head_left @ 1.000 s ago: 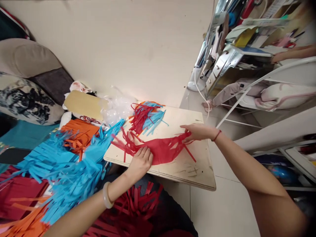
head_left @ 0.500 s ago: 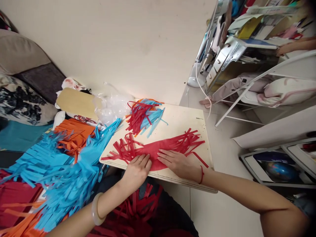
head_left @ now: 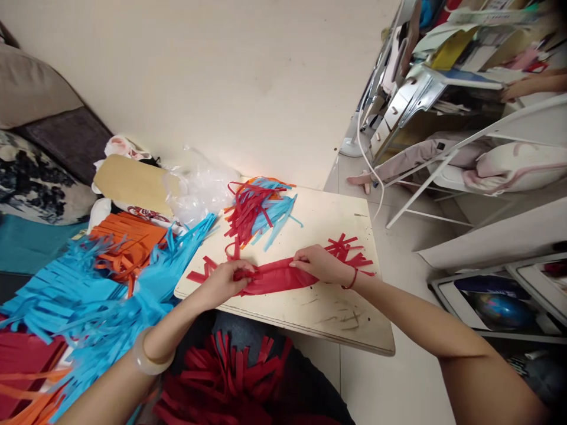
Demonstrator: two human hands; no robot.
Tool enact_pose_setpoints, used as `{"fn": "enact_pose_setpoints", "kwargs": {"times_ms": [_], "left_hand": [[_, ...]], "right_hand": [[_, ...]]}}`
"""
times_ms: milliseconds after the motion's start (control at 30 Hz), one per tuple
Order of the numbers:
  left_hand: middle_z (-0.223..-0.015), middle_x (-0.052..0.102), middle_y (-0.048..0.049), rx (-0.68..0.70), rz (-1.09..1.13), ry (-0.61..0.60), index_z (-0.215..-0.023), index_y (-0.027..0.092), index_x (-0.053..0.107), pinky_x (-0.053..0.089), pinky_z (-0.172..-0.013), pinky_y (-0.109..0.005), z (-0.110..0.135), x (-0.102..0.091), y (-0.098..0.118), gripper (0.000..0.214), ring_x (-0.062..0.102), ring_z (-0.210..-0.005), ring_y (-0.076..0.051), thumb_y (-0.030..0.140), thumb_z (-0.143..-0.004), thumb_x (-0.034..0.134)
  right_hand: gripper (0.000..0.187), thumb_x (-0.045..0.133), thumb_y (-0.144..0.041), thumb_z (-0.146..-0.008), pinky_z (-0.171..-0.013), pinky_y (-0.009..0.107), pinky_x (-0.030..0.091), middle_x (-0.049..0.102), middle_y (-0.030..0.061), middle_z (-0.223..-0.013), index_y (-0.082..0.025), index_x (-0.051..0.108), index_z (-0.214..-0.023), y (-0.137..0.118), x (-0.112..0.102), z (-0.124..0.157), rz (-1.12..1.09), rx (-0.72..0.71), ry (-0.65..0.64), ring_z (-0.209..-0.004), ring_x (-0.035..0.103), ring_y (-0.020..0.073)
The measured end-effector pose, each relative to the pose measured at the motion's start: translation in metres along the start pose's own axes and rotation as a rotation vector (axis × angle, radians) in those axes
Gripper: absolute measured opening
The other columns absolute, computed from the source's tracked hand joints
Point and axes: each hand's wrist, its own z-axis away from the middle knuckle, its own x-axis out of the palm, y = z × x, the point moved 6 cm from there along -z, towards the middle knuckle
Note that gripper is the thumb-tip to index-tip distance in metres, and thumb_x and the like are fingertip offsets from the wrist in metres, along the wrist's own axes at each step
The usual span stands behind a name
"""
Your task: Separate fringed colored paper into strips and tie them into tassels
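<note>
A red fringed tissue-paper strip (head_left: 277,278) lies across the small wooden table (head_left: 328,307), its cut ends spread out to the left and right. My left hand (head_left: 224,282) has its fingers closed on the strip's left part. With thumb and fingers, my right hand (head_left: 316,264) pinches the upper edge right of the middle. Behind them on the table rests a tassel bunch (head_left: 259,206) of red, blue and orange strips. More red fringe (head_left: 234,372) lies on my lap.
Blue fringed paper (head_left: 119,313) and orange fringed paper (head_left: 128,236) are heaped at the left, beside a clear plastic bag (head_left: 195,186). A wall (head_left: 221,77) rises behind the table. At the right are a white folding chair (head_left: 420,183) and another person's hand (head_left: 522,88).
Both hands went from lying flat on the red paper to gripping it. My left hand moved left, and the paper's middle is now narrower and gathered, lifted off the table's front edge.
</note>
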Motion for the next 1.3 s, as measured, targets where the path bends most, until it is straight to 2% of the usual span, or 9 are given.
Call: {"fn": "enact_pose_setpoints", "kwargs": {"times_ms": [200, 300, 567, 667, 767, 900, 1000, 1100, 1300], "left_hand": [[-0.089, 0.062, -0.0044, -0.017, 0.130, 0.013, -0.089, 0.017, 0.054, 0.048, -0.069, -0.027, -0.004, 0.004, -0.010, 0.021, 0.061, -0.079, -0.016, 0.022, -0.068, 0.054], [-0.087, 0.061, -0.0041, -0.019, 0.136, 0.020, -0.090, 0.017, 0.053, 0.047, -0.067, -0.026, -0.002, 0.005, -0.011, 0.021, 0.060, -0.078, -0.016, 0.023, -0.070, 0.054], [-0.077, 0.058, 0.0003, 0.014, 0.137, 0.077, -0.093, 0.017, 0.050, 0.046, -0.062, -0.024, -0.002, -0.001, -0.016, 0.023, 0.056, -0.066, -0.011, 0.022, -0.071, 0.054], [-0.076, 0.062, -0.0001, 0.023, -0.018, 0.047, -0.091, 0.018, 0.051, 0.047, -0.060, -0.023, 0.003, -0.009, -0.009, 0.018, 0.058, -0.064, -0.012, 0.019, -0.073, 0.051], [-0.092, 0.066, -0.0057, 0.099, -0.391, 0.113, -0.101, 0.017, 0.057, 0.052, -0.068, -0.029, 0.015, -0.011, 0.011, 0.024, 0.064, -0.075, -0.017, 0.020, -0.078, 0.051], [-0.126, 0.058, -0.0172, 0.437, -0.871, 0.323, -0.127, 0.010, 0.050, 0.048, -0.098, -0.043, 0.035, 0.026, 0.048, 0.043, 0.055, -0.119, -0.028, 0.012, -0.085, 0.043], [-0.137, 0.051, -0.0200, 0.661, -1.057, 0.222, -0.133, 0.002, 0.043, 0.041, -0.107, -0.042, 0.039, 0.076, 0.053, 0.053, 0.044, -0.132, -0.027, 0.002, -0.081, 0.035], [-0.140, 0.047, -0.0243, 0.640, -1.145, 0.185, -0.137, -0.003, 0.037, 0.040, -0.107, -0.044, 0.033, 0.097, 0.041, 0.058, 0.041, -0.134, -0.029, 0.001, -0.079, 0.033], [-0.142, 0.041, -0.0258, 0.581, -1.176, 0.174, -0.139, -0.004, 0.035, 0.038, -0.109, -0.048, 0.029, 0.100, 0.029, 0.060, 0.035, -0.137, -0.031, 0.002, -0.078, 0.034]], "right_hand": [[0.027, 0.065, -0.041, -0.082, -0.058, 0.022, 0.034, 0.067, 0.0039, -0.072, -0.014, 0.070, -0.081, -0.009, -0.004, 0.001, 0.102, -0.021, -0.169, -0.063, 0.054, 0.0123], [0.021, 0.072, -0.035, -0.077, -0.057, 0.021, 0.034, 0.066, 0.0020, -0.072, -0.014, 0.070, -0.075, -0.009, -0.008, 0.004, 0.072, -0.092, -0.246, -0.061, 0.052, 0.0104], [0.027, 0.056, -0.031, -0.089, -0.064, 0.023, 0.036, 0.068, 0.0070, -0.077, -0.012, 0.070, -0.075, -0.007, -0.005, -0.016, 0.207, -0.102, -0.272, -0.067, 0.055, 0.0130], [0.028, 0.058, -0.033, -0.087, -0.063, 0.023, 0.035, 0.068, 0.0075, -0.077, -0.012, 0.070, -0.074, -0.008, 0.000, -0.022, 0.277, -0.081, -0.316, -0.067, 0.054, 0.0133], [0.029, 0.056, -0.035, -0.087, -0.061, 0.023, 0.033, 0.069, 0.0081, -0.079, -0.013, 0.071, -0.076, -0.009, 0.001, -0.024, 0.309, -0.074, -0.336, -0.067, 0.054, 0.0133], [0.031, 0.054, -0.036, -0.088, -0.059, 0.023, 0.032, 0.070, 0.0091, -0.080, -0.012, 0.072, -0.080, -0.008, 0.003, -0.026, 0.343, -0.077, -0.370, -0.066, 0.054, 0.0133], [0.034, 0.050, -0.035, -0.089, -0.060, 0.024, 0.031, 0.071, 0.0105, -0.079, -0.011, 0.073, -0.080, -0.008, 0.004, -0.028, 0.364, -0.099, -0.390, -0.064, 0.054, 0.0134], [0.033, 0.048, -0.030, -0.089, -0.062, 0.024, 0.032, 0.072, 0.0112, -0.081, -0.011, 0.073, -0.080, -0.008, 0.005, -0.029, 0.364, -0.111, -0.402, -0.065, 0.054, 0.0135], [0.032, 0.048, -0.029, -0.088, -0.062, 0.023, 0.032, 0.072, 0.0105, -0.082, -0.011, 0.073, -0.079, -0.007, 0.007, -0.033, 0.353, -0.118, -0.418, -0.065, 0.054, 0.0129]]}}
